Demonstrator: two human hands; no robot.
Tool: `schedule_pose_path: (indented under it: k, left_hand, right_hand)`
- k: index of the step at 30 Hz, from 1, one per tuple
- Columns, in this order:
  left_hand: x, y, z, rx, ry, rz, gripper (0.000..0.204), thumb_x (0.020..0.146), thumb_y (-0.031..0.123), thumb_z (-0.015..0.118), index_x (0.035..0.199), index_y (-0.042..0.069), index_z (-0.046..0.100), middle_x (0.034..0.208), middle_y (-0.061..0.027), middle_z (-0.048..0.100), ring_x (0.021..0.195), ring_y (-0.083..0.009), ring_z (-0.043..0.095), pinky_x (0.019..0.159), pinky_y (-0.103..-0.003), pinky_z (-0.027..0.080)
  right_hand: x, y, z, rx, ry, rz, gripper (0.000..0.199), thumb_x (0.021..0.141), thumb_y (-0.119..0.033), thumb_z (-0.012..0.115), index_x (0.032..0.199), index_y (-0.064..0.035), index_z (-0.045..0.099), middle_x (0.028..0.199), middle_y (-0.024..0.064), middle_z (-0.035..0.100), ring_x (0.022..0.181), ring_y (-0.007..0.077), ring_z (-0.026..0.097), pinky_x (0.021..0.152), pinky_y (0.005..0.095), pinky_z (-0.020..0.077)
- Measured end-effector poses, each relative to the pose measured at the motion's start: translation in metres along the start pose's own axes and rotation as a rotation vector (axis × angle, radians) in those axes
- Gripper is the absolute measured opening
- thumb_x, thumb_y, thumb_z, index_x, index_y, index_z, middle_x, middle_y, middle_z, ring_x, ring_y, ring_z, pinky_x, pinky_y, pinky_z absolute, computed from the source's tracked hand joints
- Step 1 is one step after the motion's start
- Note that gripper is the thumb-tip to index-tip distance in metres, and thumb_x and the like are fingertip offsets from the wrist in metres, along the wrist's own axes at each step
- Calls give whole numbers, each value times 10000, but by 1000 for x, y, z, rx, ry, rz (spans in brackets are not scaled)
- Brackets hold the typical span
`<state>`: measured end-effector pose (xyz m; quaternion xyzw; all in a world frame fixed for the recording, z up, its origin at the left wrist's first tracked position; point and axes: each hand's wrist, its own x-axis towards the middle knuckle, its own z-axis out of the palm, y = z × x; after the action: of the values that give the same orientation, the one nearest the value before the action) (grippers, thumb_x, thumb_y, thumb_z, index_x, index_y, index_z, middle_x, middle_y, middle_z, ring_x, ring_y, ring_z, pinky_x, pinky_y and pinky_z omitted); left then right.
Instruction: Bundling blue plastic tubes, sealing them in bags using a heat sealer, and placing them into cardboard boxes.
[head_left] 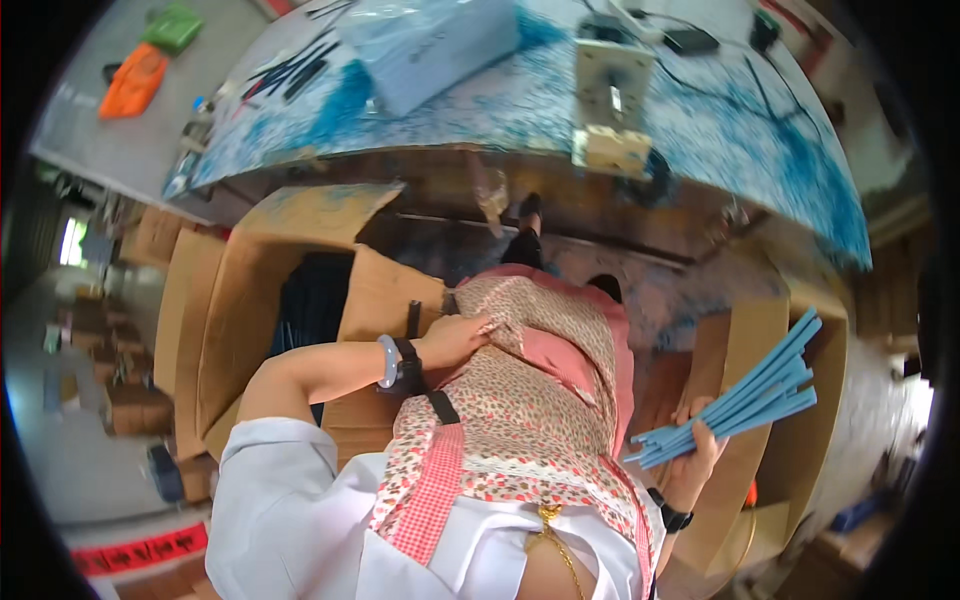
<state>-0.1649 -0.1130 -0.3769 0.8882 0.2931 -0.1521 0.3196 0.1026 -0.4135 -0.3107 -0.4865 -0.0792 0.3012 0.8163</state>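
Holding a fan of blue strips (745, 400), right hand (700, 450) has fingers clamped on their near ends, above an open carton (790, 440). Strips look light, thin, flexible; likely to splay, so grip low, bunched. Left hand (455, 340) rests on apron (520, 400), fingers loosely together.

- We're seeing blue strips (745, 400): smooth, matt plastic.
- Apron (520, 400) is looking like soft printed cloth.
- Boxes (300, 290) are showing matt brown cardboard.
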Motion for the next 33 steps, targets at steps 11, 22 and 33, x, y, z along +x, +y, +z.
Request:
schedule_pose_path:
  k: [11, 22, 33]
  left_hand:
    - [-29, 61, -99, -488, -378, 214, 269, 834, 241, 596, 1019, 46, 584, 969, -144, 614, 958, -278, 581, 768, -379, 451]
    - [25, 43, -90, -94, -7, 165, 312, 842, 172, 486, 1069, -26, 566, 996, -228, 593, 967, -371, 564, 840, -436, 450]
    - [78, 64, 22, -487, 677, -338, 263, 745, 213, 599, 908, 19, 672, 854, -208, 642, 773, -392, 619, 753, -486, 486]
  right_hand:
    - [88, -20, 74, -101, -149, 84, 636, 693, -23, 633, 1273, -4, 373, 851, 98, 531, 716, 194, 544, 705, 325, 486]
    - [225, -81, 265, -494, -632, 550, 258, 699, -35, 653, 935, -96, 568, 833, 92, 569, 758, 161, 540, 679, 312, 455]
    - [250, -74, 360, -618, -1289, 641, 296, 697, -34, 653, 972, -79, 554, 837, 91, 570, 758, 163, 546, 681, 312, 461]
